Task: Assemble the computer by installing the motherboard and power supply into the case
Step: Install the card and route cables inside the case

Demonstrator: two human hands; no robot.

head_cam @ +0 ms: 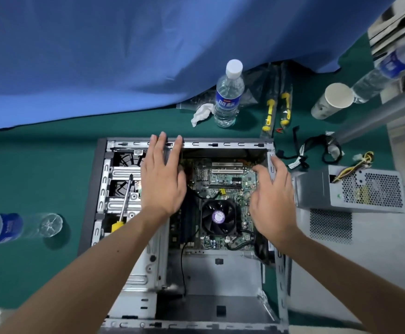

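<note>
Under both my hands lies the case (105,179), open side up, a stiff steel shell that I judge heavy enough to stay put if I lean on its rim. Just right of my right hand (272,203) sits the supply (348,189), a grey metal box not yet in the case; it looks dense and rigid, so I would take it by its flat sides with both hands and keep clear of the yellow leads sprouting from its top (they would snag). Between my hands, down in the case, rests the board (223,189), thin, light and fragile; I would only touch its edges, never the fan (218,216) or the slots. My left hand (163,179) is released, fingers straight and spread, tips over the far rim. My right is loosely curled and grasps nothing, hovering above the board's right edge; whether it touches the case wall I cannot tell. Left of my left hand a screwdriver (124,203) lies across the drive bays, yellow handle nearest me.
</note>
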